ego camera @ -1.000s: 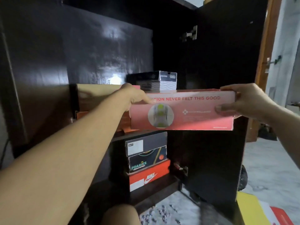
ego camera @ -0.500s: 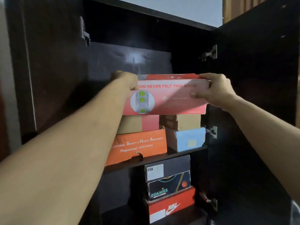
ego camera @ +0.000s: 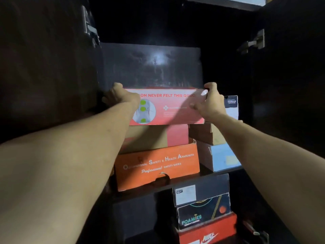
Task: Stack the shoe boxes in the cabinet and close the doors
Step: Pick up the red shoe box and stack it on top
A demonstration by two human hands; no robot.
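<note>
A pink-red shoe box (ego camera: 172,110) with red lettering sits on top of a tan and pink box (ego camera: 154,138) on the cabinet's upper shelf. My left hand (ego camera: 121,97) grips its left end and my right hand (ego camera: 209,103) grips its right end, fingers curled over the top edge. Below lies an orange safety-shoes box (ego camera: 158,166). To the right a brown box (ego camera: 205,134) rests on a light blue box (ego camera: 223,157), with a black and white box (ego camera: 231,106) behind my right hand.
Both dark cabinet doors stand open, the left door (ego camera: 44,67) and the right door (ego camera: 290,76), with metal hinges. On the lower shelf a dark box (ego camera: 202,189), a Foamies box (ego camera: 202,215) and a red box (ego camera: 207,233) are stacked.
The pink-red box has gone deeper into the cabinet and now rests on the tan and pink box. Both hands followed it in, and the camera has moved closer.
</note>
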